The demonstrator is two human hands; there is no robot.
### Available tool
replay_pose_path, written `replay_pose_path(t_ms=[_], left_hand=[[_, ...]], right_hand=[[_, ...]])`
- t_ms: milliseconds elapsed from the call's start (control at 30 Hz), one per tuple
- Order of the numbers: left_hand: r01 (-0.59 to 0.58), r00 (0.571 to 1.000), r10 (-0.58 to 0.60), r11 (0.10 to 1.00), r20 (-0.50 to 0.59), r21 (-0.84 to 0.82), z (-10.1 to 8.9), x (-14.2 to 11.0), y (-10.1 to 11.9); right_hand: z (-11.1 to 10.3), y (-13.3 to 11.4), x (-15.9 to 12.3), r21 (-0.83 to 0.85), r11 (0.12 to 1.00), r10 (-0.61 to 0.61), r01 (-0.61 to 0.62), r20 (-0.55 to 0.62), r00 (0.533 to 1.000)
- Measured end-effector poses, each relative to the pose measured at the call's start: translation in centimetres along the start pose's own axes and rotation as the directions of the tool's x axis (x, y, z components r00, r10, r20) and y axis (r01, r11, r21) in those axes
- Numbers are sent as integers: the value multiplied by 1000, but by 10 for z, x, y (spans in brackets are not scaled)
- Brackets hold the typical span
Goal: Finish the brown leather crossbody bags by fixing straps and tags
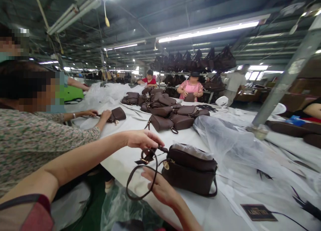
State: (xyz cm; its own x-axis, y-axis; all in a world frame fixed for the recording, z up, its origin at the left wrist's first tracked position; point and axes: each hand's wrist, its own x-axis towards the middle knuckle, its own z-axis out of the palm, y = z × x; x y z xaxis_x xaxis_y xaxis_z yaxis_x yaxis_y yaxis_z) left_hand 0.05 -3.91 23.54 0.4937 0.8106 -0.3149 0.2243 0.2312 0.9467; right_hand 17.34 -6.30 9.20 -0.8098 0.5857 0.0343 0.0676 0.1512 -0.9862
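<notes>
A small dark brown handbag (191, 172) stuffed with white paper stands on the white table (225, 211) in front of me. Its long brown strap (136, 186) loops off the bag's left end over the table edge. My left hand (141, 139) reaches in from the left above the bag and pinches the strap end near its clasp, fingers closed on it. My right hand (160, 187) is just below, beside the bag's left end, fingers curled against the strap loop.
A pile of matching brown bags (164, 112) lies mid-table. A person on my left (37, 130) handles a bag (116, 114). Other workers sit at the far end. Clear plastic sheets (225, 137) lie right; a dark tag (258, 212) lies near the front. A metal post (283, 80) rises at right.
</notes>
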Motion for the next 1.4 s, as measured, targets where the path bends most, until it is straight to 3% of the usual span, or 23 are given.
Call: replay_pose_path(t_ms=[100,167,233,300,367,400,467,567,633,700,767,833,900,967,1067,1200,1267,1333,1400], left_hand=[[-151,988,145,972,-48,-180,4,21,1],[-265,963,250,949,-106,-171,8,37,0],[-332,934,323,942,-152,-41,12,53,-1],[-367,899,400,911,-181,188,13,68,-4],[-391,847,492,833,-201,391,10,81,-7],[-400,827,522,809,-211,431,7,86,-9],[-427,828,516,834,-220,349,-1,92,-10],[-445,884,444,895,-148,25,-13,93,-8],[-442,896,436,893,-85,-80,-19,92,-8],[-432,901,431,900,-45,-47,-24,94,-10],[-414,910,414,910,-14,29,-28,98,-14],[-387,922,387,920,6,59,-30,104,-17],[-372,928,372,925,21,73,-28,110,-16],[-372,928,368,920,55,125,-20,115,-9],[-414,910,407,874,82,255,5,120,13],[-557,796,600,777,-77,294,50,132,44],[-594,780,608,794,-152,130,62,142,54],[-609,783,560,778,-271,-152,61,153,60],[-607,793,461,655,-398,-450,47,160,64]], right_hand=[[-9,-37,-31,494,869,2,-22,40,999],[-25,-69,-52,610,792,-36,3,42,998],[-48,-101,-73,578,816,-28,20,4,1000],[-82,-131,-90,355,935,23,27,-138,990],[-123,-162,-103,-85,993,54,-87,-327,943],[-145,-177,-108,-329,933,-9,-144,-422,907],[-188,-205,-114,-687,689,-236,-229,-512,826],[-240,-233,-118,-898,334,-442,-288,-419,794],[-260,-240,-118,-931,247,-496,-268,-359,791],[-270,-240,-118,-906,327,-463,-269,-402,790],[-269,-239,-118,-789,548,-344,-278,-516,784],[-262,-240,-117,-569,789,-193,-232,-588,785],[-252,-246,-114,-338,931,-92,-139,-586,805],[-244,-254,-107,-200,978,-68,-56,-563,824],[-240,-265,-92,-119,992,-99,37,-579,809],[-243,-273,-78,-34,996,-88,83,-569,818],[-243,-270,-78,-11,995,-93,104,-559,824],[-239,-258,-81,34,996,-49,83,-567,822],[-228,-229,-84,124,991,116,-55,-562,819]])
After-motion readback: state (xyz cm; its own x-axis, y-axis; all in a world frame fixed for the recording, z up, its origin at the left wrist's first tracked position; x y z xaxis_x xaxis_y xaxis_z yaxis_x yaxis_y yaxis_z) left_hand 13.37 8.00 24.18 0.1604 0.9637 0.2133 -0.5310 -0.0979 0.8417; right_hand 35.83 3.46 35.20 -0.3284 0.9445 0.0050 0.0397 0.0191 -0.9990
